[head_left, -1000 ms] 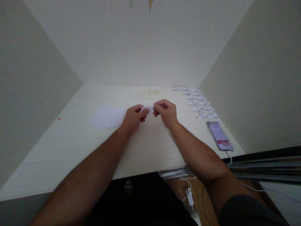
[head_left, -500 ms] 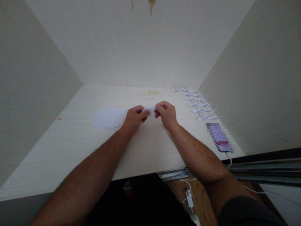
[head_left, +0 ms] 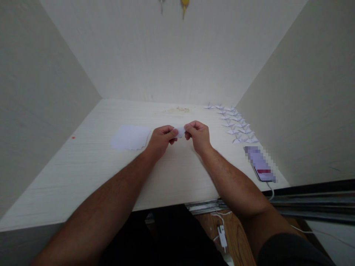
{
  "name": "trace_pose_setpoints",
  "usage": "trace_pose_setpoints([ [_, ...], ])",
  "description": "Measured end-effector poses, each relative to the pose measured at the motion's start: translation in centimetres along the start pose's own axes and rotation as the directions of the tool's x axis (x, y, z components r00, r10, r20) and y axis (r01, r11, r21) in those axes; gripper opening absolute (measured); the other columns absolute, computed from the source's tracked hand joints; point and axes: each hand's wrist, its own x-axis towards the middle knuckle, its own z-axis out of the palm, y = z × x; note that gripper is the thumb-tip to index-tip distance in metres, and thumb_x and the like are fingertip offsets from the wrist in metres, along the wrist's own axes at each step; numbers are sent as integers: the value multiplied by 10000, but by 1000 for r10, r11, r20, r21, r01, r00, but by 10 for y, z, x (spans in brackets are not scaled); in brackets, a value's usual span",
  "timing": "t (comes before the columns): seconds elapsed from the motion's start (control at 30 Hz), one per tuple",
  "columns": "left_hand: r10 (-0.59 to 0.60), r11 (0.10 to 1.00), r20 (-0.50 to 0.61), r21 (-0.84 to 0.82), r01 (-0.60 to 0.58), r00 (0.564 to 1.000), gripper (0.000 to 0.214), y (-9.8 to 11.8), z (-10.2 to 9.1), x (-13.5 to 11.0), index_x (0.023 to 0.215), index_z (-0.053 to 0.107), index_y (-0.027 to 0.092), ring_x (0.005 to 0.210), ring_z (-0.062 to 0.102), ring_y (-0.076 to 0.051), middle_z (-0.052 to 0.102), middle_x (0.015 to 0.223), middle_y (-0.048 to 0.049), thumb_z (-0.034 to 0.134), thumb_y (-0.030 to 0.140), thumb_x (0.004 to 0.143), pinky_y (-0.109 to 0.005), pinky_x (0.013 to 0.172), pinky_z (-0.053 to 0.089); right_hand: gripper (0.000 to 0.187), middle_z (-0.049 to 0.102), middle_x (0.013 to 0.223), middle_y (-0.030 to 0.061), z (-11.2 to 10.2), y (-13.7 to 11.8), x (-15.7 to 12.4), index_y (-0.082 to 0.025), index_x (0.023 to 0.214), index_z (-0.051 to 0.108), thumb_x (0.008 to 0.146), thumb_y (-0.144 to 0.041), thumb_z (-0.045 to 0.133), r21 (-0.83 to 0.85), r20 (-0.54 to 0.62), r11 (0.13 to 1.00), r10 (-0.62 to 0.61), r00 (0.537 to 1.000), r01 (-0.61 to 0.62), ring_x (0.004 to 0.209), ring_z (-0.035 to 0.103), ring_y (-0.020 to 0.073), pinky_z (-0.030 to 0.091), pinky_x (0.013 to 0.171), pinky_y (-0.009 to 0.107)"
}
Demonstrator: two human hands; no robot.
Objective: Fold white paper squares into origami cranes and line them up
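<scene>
A small piece of folded white paper is stretched between my two hands, above the middle of the table. My left hand pinches its left end, thumb on top. At the opposite end, the thumb and forefinger of my right hand grip the paper's edge. The fingers cover part of it, so its exact folds cannot be made out. To the left of my left hand lies a stack of white paper sheets.
Several folded white paper cranes stand in rows at the table's back right. A phone with a cable lies near the right edge of the white table. Walls enclose the back and sides. A white power strip is on the floor.
The view has shifted slightly. Both hands keep hold of the folded paper, which now looks flatter and more squared between the fingers.
</scene>
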Motion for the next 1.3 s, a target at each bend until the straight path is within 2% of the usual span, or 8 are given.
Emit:
trace_pose_setpoints([
  [0.13,-7,999,23,-47,8,1000,210,1,0,-1,640,643,160,527,533,-115,605,575,-21,715,341,717,-246,519,407,198,540,450,-55,0,0,2,-196,587,553,699,-300,679,35,1,999,29,1000,-29,386,442,70,338,403,208],
  [0.27,41,999,-53,-30,-43,998,164,-3,0,0,674,665,158,589,577,-125,633,633,-16,717,306,721,-263,580,476,165,558,468,-50,-2,1,2,-191,618,590,709,-293,684,-22,35,1000,-18,999,18,399,457,71,339,415,208],
  [0.4,75,991,-94,-105,-85,993,152,-5,2,1,679,644,164,597,578,-106,621,634,10,740,278,708,-250,598,493,160,563,470,-50,-2,5,2,-190,646,605,722,-304,687,-12,35,999,-43,998,44,409,467,77,356,435,215],
  [0.7,-36,995,-32,-92,33,999,312,-4,1,1,733,659,134,596,640,-142,676,678,-45,820,383,636,-266,573,519,203,556,454,-52,-4,6,3,-188,637,573,736,-322,688,-21,-8,999,-47,999,47,396,445,71,342,432,211],
  [0.87,-85,996,34,29,84,996,309,0,-1,-1,745,691,120,558,639,-145,685,646,-60,806,394,659,-253,539,501,203,553,454,-56,-6,9,4,-186,644,573,734,-325,691,-10,5,998,-56,998,56,398,451,71,336,431,207],
  [0.97,-81,992,39,102,77,996,242,2,-2,-1,718,696,115,523,610,-126,681,619,-53,794,329,664,-245,531,487,202,555,467,-57,-6,11,6,-187,652,571,726,-328,694,-13,-5,999,-44,999,44,401,452,71,334,427,206],
  [1.13,-26,992,74,121,17,997,173,2,-4,-2,692,695,123,488,555,-97,648,557,-30,740,289,715,-222,513,437,196,551,468,-55,-7,13,6,-185,646,576,719,-319,700,14,5,1000,-23,1000,23,395,438,68,328,417,206],
  [1.3,-13,995,73,96,6,997,245,1,-4,0,706,682,129,484,560,-101,665,591,-43,739,365,731,-226,503,436,168,538,479,-70,-7,9,7,-187,666,583,715,-293,703,49,20,998,-50,999,49,369,409,54,291,374,193],
])
